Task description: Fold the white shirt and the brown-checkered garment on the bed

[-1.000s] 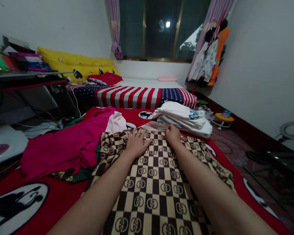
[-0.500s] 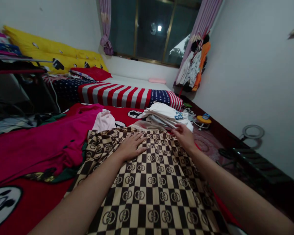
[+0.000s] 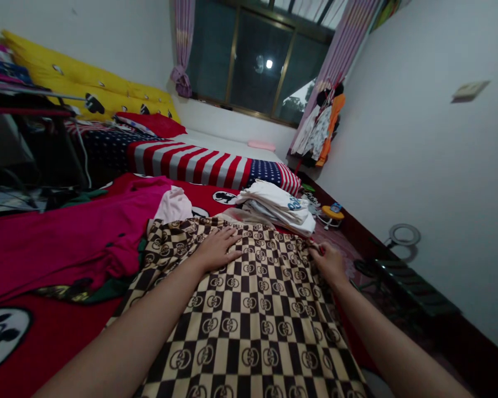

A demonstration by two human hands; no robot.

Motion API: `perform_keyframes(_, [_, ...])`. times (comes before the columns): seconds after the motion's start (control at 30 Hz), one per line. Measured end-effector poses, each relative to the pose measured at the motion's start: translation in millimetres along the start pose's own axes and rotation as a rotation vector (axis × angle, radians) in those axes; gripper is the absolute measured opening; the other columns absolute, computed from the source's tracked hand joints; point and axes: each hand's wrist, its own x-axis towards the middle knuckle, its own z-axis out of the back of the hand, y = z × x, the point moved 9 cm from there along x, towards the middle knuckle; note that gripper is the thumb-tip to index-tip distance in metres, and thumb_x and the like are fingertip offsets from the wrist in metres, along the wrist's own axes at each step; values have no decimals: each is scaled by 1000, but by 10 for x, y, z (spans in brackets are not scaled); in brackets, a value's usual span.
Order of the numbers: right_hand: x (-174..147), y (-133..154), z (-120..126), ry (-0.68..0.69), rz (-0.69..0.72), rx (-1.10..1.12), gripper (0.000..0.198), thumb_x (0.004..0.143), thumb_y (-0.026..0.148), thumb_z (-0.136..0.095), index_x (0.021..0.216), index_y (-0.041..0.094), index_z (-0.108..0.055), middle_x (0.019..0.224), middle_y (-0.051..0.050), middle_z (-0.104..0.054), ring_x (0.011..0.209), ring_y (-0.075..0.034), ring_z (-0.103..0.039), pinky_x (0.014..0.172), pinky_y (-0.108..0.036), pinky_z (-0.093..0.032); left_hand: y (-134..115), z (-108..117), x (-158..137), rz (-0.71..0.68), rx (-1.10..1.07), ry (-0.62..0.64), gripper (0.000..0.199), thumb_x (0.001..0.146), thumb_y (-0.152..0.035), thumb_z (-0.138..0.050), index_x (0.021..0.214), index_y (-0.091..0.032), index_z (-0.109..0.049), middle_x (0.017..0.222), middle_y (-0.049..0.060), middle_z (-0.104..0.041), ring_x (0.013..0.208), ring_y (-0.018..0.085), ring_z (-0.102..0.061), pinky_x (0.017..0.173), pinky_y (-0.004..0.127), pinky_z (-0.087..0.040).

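A brown-and-beige checkered garment (image 3: 249, 301) with a ring-like print lies spread out in front of me; its near end runs out of view. My left hand (image 3: 218, 249) rests flat on its upper part, fingers spread. At the garment's far right corner, my right hand (image 3: 327, 261) has its fingers closed on the edge of the cloth. Just beyond the far edge sits a stack of folded white clothes (image 3: 280, 205) with blue lettering on top. To the left lies a magenta garment (image 3: 78, 237) with a pale pink piece (image 3: 174, 204) at its end.
Everything lies on a red blanket (image 3: 74, 326) with cartoon patches. Behind it is a bed with a striped, starred cover (image 3: 191, 163). A dark bench (image 3: 415, 284) and a small orange stool (image 3: 332, 213) stand at right, by the wall. A desk (image 3: 29, 110) is at left.
My right hand has moved right and slightly nearer, pulling the garment's far right corner outward and closing on its edge. My left hand stays flat on the cloth. The view has shifted slightly.
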Motion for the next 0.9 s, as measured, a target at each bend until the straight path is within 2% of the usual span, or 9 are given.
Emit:
perform_keyframes(0.13, [37, -518, 238, -161, -193, 5, 28, 75, 43, -52, 78, 17, -64, 77, -11, -68, 71, -24, -60, 60, -29, -39, -3, -3, -4, -6, 8, -8, 59, 91, -57, -39, 141, -26, -42, 152, 7, -32, 142, 28, -23, 113, 50, -16])
perform_keyframes(0.33, [-62, -992, 113, -56, -320, -80, 29, 72, 44, -58, 77, 17, -66, 77, -15, -68, 75, -32, -63, 61, -35, -42, -32, 13, -18, -15, 27, 10, 59, 92, -57, -37, 142, -27, -40, 153, 8, -30, 142, 28, -21, 113, 50, -16])
perform_keyframes(0.4, [-93, -1036, 83, -24, -359, -148, 34, 72, 46, -60, 88, 17, -67, 87, -18, -68, 81, -34, -63, 63, -38, -43, -37, 12, -18, -13, 26, 15, 59, 91, -57, -38, 142, -27, -40, 153, 8, -29, 142, 28, -21, 113, 51, -16])
perform_keyframes(0.5, [-59, -874, 235, -159, -343, -224, 43, 78, 39, -55, 114, 15, -60, 110, -20, -62, 96, -34, -61, 70, -40, -45, -32, 13, -14, -8, 14, 4, 57, 91, -56, -40, 141, -28, -42, 153, 7, -30, 142, 28, -21, 113, 51, -15])
perform_keyframes(0.57, [20, -607, 303, -229, -247, -166, 39, 82, 35, -50, 115, 15, -59, 112, -17, -62, 97, -29, -61, 73, -37, -45, -29, 16, -12, -8, 2, -9, 57, 91, -55, -41, 140, -28, -43, 152, 7, -31, 142, 28, -22, 113, 51, -15])
perform_keyframes(0.63, [127, -263, 221, -152, -100, -73, 34, 85, 40, -48, 105, 18, -65, 105, -12, -64, 92, -24, -62, 73, -33, -44, -29, 17, -12, -13, -8, -15, 56, 91, -55, -41, 140, -28, -44, 152, 6, -31, 142, 28, -22, 113, 51, -15])
perform_keyframes(0.73, [205, 206, -39, 70, 103, -55, 33, 81, 49, -54, 88, 21, -71, 100, -7, -67, 93, -23, -61, 74, -30, -43, -30, 16, -16, -14, -7, -12, 57, 91, -56, -41, 140, -28, -43, 153, 7, -30, 142, 28, -21, 114, 51, -15])
perform_keyframes(0.8, [209, 308, -144, 120, 116, -112, 31, 80, 48, -55, 80, 22, -71, 98, -7, -68, 96, -24, -61, 73, -31, -42, -26, 21, -21, -10, -3, -17, 59, 90, -57, -41, 142, -28, -41, 154, 8, -27, 143, 29, -19, 114, 51, -14])
perform_keyframes(0.9, [208, 174, -174, 62, -16, -198, 31, 84, 44, -50, 81, 20, -70, 96, -8, -69, 93, -25, -62, 69, -32, -41, -20, 30, -25, -9, -12, -31, 61, 90, -59, -41, 143, -30, -38, 155, 8, -22, 144, 28, -16, 114, 50, -13])
